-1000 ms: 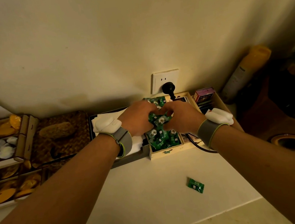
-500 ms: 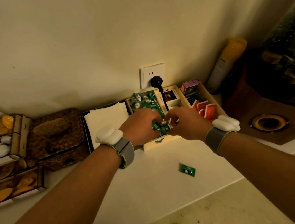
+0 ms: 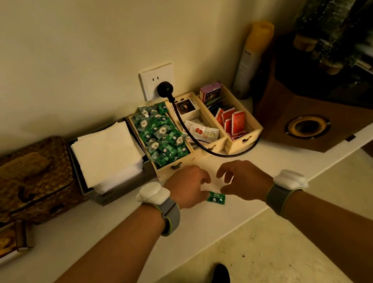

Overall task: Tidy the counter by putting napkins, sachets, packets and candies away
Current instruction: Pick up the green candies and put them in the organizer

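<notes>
Your left hand (image 3: 188, 189) and right hand (image 3: 244, 181), fingers apart and empty, now out of the candy box (image 3: 174, 165), flanking the stray green candy (image 3: 216, 198).

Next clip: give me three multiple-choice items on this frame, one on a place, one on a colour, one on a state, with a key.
1. Where does the loose candy lie?
A. On the white counter between the two hands
B. On the napkin stack
C. On the floor

2. What colour are the sachets standing in the wooden organiser's right compartment?
A. Blue
B. Red
C. Yellow

3. How is the right hand?
A. Closed on a napkin
B. Flat on the counter
C. Open with curled fingers, holding nothing

Key: 1 A, the green wrapper sits on the counter beside the left hand. 2 B, the upright packets there are red and white. 3 C, its fingers are spread and nothing shows in them.
</notes>
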### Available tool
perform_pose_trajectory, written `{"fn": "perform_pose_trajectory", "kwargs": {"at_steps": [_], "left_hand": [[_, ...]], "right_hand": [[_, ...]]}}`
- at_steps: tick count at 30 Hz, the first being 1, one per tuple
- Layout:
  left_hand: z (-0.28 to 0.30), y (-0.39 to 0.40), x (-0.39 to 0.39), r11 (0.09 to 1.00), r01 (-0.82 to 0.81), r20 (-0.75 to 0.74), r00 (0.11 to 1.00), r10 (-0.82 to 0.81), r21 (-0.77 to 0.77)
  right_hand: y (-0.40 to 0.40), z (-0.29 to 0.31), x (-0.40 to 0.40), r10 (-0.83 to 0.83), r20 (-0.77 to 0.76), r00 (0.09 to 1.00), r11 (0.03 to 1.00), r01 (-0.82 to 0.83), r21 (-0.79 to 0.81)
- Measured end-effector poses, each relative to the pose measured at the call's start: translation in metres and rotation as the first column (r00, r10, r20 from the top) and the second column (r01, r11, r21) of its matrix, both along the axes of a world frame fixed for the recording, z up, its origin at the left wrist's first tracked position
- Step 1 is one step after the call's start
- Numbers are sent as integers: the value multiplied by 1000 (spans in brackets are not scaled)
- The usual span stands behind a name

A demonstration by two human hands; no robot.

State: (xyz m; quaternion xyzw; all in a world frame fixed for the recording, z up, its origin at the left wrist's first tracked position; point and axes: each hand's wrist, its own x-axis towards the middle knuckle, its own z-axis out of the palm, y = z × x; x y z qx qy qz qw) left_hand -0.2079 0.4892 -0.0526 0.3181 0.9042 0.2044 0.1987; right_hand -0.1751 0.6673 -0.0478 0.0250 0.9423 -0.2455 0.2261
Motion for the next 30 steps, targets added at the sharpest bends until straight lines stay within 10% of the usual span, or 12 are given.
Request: {"fn": "perform_pose_trajectory", "kwargs": {"at_steps": [17, 30], "left_hand": [[-14, 2, 10, 997, -56, 43, 998, 54, 49], [45, -46, -15, 969, -137, -193, 965, 177, 204]], "right_hand": [[-12, -20, 10, 184, -70, 980, 982, -179, 62], [-57, 47, -43, 214, -253, 943, 975, -222, -1]]}}
